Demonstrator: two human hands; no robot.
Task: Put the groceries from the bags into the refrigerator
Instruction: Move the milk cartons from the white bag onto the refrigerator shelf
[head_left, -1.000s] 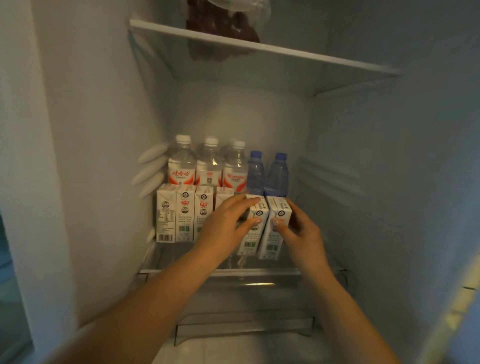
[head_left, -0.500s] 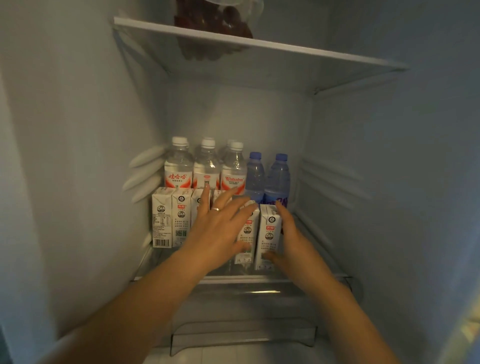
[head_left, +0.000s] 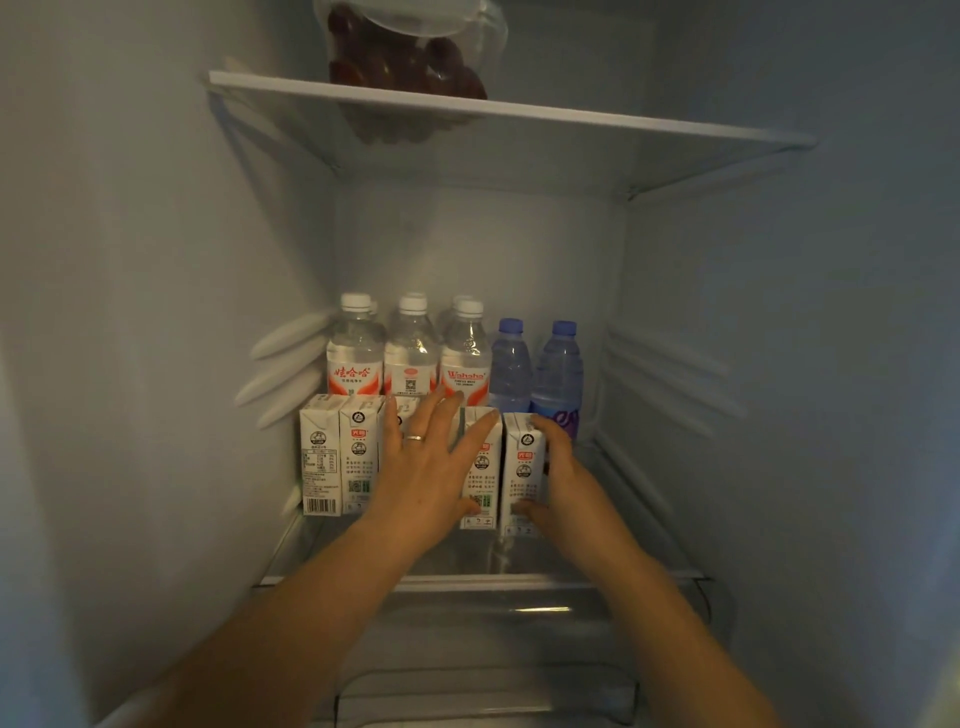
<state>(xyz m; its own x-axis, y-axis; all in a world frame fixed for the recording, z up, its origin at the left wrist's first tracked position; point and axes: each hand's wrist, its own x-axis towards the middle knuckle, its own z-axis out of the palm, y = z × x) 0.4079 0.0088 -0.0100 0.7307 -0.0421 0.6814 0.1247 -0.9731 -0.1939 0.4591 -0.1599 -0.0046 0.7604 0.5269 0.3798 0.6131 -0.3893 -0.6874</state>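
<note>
Inside the refrigerator, a row of white milk cartons (head_left: 340, 462) stands on the glass shelf (head_left: 467, 579). My left hand (head_left: 426, 473), a ring on one finger, lies flat with fingers spread against the fronts of the middle cartons. My right hand (head_left: 558, 473) wraps the rightmost carton (head_left: 522, 462), thumb at its lower front, fingers along its right side. Behind the cartons stand clear water bottles with red labels (head_left: 410, 358) and two blue bottles (head_left: 556, 369).
An upper glass shelf (head_left: 519, 111) carries a clear container of dark red fruit (head_left: 405, 57). Below the carton shelf sits a clear drawer (head_left: 493, 691). Ribbed side walls close in left and right; some shelf room lies right of the cartons.
My left hand has flattened and spread across the middle cartons. My right hand slid lower around the rightmost carton, which now stands upright against the row. The view tilted up slightly.
</note>
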